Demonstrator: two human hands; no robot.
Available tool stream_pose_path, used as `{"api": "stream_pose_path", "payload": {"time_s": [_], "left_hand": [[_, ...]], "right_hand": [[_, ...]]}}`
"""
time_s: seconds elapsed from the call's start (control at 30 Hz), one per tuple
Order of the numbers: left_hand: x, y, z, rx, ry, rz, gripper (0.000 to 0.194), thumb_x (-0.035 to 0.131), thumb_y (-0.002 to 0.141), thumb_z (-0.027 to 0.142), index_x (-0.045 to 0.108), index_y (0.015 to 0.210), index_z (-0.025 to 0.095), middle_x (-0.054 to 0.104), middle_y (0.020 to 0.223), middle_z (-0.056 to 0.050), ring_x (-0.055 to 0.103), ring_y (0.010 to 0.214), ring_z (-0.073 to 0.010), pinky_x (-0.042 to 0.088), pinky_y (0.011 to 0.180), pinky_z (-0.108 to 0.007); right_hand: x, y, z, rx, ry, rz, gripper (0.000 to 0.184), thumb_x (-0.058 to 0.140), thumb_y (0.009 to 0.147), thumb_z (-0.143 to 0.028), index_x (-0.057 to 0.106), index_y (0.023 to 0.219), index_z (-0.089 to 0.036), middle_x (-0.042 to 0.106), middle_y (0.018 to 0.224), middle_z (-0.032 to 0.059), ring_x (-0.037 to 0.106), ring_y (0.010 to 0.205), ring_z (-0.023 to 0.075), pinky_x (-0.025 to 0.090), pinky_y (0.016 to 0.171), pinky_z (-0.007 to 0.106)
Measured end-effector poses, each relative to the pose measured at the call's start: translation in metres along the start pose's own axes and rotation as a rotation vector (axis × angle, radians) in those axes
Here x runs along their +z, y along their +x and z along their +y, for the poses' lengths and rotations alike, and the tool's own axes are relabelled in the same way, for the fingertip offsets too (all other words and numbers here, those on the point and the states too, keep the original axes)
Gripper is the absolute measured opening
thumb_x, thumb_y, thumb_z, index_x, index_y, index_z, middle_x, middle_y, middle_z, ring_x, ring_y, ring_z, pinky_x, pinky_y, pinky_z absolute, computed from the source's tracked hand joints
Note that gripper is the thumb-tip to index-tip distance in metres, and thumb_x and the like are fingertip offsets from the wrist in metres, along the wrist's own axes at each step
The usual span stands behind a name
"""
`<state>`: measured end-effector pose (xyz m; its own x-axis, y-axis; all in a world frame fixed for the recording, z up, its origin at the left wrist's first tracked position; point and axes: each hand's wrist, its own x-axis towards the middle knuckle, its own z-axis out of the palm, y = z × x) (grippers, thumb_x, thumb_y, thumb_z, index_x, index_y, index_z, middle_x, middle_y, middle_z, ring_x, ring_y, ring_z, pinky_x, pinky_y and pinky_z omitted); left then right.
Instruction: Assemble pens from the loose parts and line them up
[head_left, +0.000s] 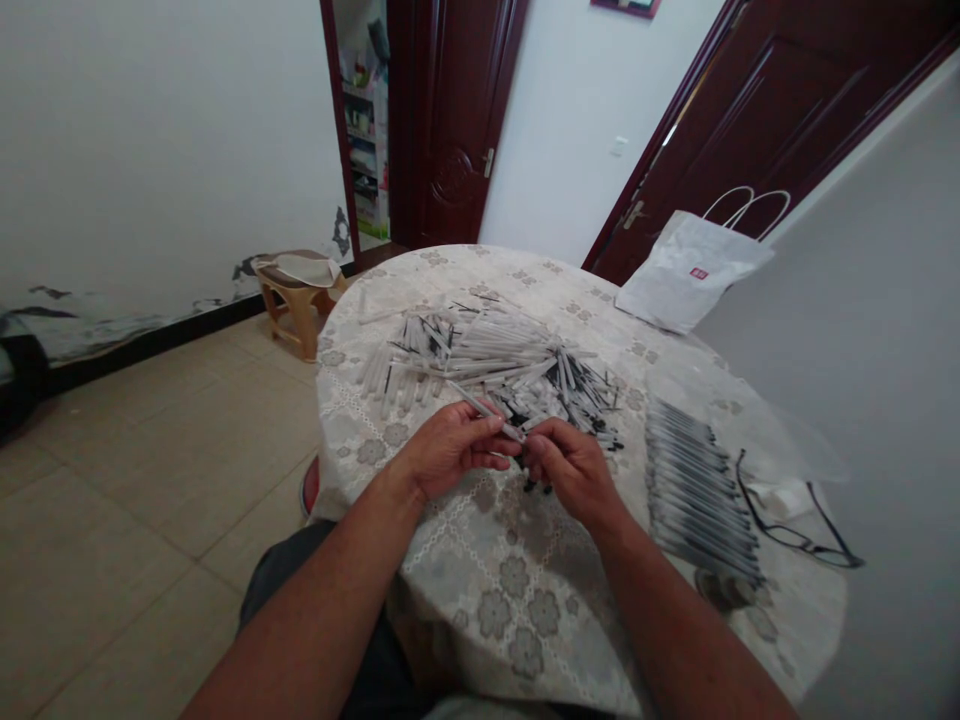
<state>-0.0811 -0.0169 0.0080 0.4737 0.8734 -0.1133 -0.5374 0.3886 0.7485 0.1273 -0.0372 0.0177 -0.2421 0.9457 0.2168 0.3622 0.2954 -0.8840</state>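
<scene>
My left hand (454, 447) is closed around a slim whitish pen barrel (472, 402), which slants up and left from the fingers. Its lower end meets the pinched fingertips of my right hand (571, 468). Whatever small part those right fingers grip is hidden. Just beyond both hands spreads a loose heap of pale pen barrels (499, 345). Thin black pen parts (574, 385) are mixed in on its right side, and a few black pieces lie below my fingers.
Pens in a neat row (694, 490) lie to the right, near eyeglasses (802, 543) and clear plastic film. A white paper bag (686, 275) stands at the back right of the round table (525, 590). A stool (292, 310) is at the left.
</scene>
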Motion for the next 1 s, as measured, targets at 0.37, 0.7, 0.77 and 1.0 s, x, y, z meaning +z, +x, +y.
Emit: {"api": "stream_pose_path", "payload": {"time_s": [0.37, 0.7, 0.77, 1.0], "left_hand": [[-0.002, 0.009, 0.000, 0.192, -0.113, 0.254, 0.016, 0.074, 0.088, 0.021, 0.061, 0.092, 0.013, 0.077, 0.092, -0.012, 0.077, 0.085, -0.0216, 0.063, 0.066, -0.028], [-0.001, 0.009, 0.000, 0.198, -0.107, 0.309, 0.019, 0.077, 0.084, 0.019, 0.062, 0.094, 0.014, 0.075, 0.091, -0.009, 0.077, 0.084, -0.0229, 0.062, 0.066, -0.029], [-0.001, 0.009, 0.000, 0.204, -0.116, 0.330, 0.018, 0.077, 0.084, 0.018, 0.062, 0.093, 0.014, 0.075, 0.089, -0.008, 0.077, 0.083, -0.0227, 0.063, 0.066, -0.029], [-0.004, 0.011, -0.002, 0.242, -0.108, 0.361, 0.019, 0.078, 0.083, 0.021, 0.063, 0.092, 0.014, 0.074, 0.089, -0.008, 0.077, 0.085, -0.0230, 0.063, 0.068, -0.030]], "right_hand": [[0.003, 0.007, 0.010, -0.180, -0.883, -0.160, 0.015, 0.057, 0.098, -0.022, 0.073, 0.100, -0.023, 0.066, 0.098, 0.0059, 0.063, 0.090, 0.0183, 0.045, 0.077, 0.027], [0.027, 0.011, -0.003, -0.029, -1.199, -0.231, 0.016, 0.054, 0.100, -0.027, 0.069, 0.098, -0.021, 0.063, 0.103, 0.0077, 0.061, 0.091, 0.0202, 0.041, 0.068, 0.028], [0.027, 0.011, -0.003, -0.033, -1.203, -0.232, 0.015, 0.055, 0.100, -0.028, 0.069, 0.098, -0.021, 0.063, 0.103, 0.0075, 0.061, 0.093, 0.0203, 0.041, 0.069, 0.028], [0.032, 0.009, -0.005, -0.108, -1.203, -0.282, 0.016, 0.053, 0.100, -0.026, 0.068, 0.095, -0.022, 0.063, 0.100, 0.0059, 0.061, 0.088, 0.0183, 0.039, 0.066, 0.027]]}}
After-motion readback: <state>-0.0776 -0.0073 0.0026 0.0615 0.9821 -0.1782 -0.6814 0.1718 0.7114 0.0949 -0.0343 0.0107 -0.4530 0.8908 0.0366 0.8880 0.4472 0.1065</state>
